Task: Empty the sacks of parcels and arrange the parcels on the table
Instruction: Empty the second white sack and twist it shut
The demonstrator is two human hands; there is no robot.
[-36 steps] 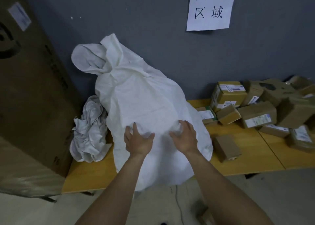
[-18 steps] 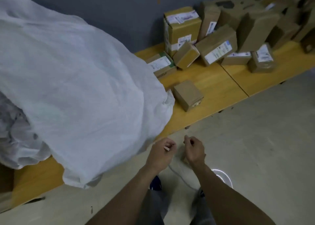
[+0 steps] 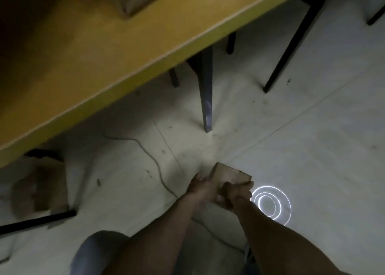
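Far left, under the table: blurred carton (image 3: 41, 183) on the floor, black bar (image 3: 37, 220) just in front of it

Upper left to centre: yellow table (image 3: 104, 56), its edge running diagonally; a blurred brown box (image 3: 135, 0) on top

Centre: grey table leg (image 3: 207, 100); thin cable (image 3: 154, 162) trailing across the floor

Lower centre: left hand (image 3: 201, 189), fingers curled against the left side of a small brown parcel (image 3: 229, 176), which is held low over the floor, off the table

Right hand (image 3: 236, 193), fingers curled round the parcel's near right edge

Right: bright rings of light (image 3: 270, 206) on the floor, just beside the right hand
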